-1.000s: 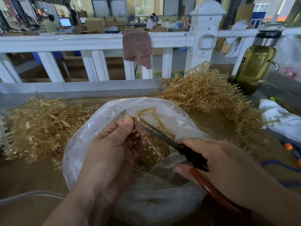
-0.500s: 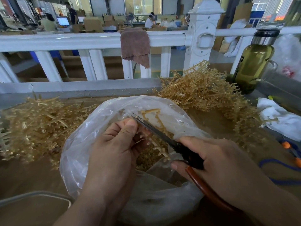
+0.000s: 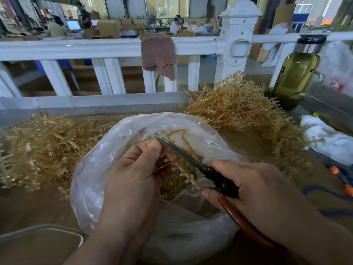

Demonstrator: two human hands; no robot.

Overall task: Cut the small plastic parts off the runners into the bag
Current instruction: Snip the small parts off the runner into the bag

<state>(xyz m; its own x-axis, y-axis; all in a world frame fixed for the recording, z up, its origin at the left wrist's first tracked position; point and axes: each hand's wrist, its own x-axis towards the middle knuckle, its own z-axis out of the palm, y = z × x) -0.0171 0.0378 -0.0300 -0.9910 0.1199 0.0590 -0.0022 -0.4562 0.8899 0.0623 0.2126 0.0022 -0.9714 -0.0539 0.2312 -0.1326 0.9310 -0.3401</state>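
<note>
- Nearest, at the lower left, only a rounded corner of a grey tray shows; the rest is cut off by the frame edge.
- The left hand is curled with its thumb pressed forward, pinching the amber runner over the bag's mouth; its fingertips and the pinched part are hidden behind the thumb and knuckles.
- The right hand is clenched around the scissors; the finger loops are buried under the palm, and only a reddish-brown handle shows below; the blades look almost closed across the runner, though whether they touch it cannot be told.
- The runner is translucent and honey-coloured, a thin spine with short side stubs that end in small round parts; its upper end bends over inside the bag.
- The clear plastic bag lies open between the forearms, crumpled and cloudy; loose cut parts fill its bottom, too small to tell apart.
- Tangled runner heaps lie on the brown table, one to the left and one to the right; single pieces in them blur together.
- At the right edge, a white rag and a blue cord are partly cut off.
- Farther back stands a white railing with a brown cloth draped over it; a glass bottle of olive-green liquid stands near its post.
</note>
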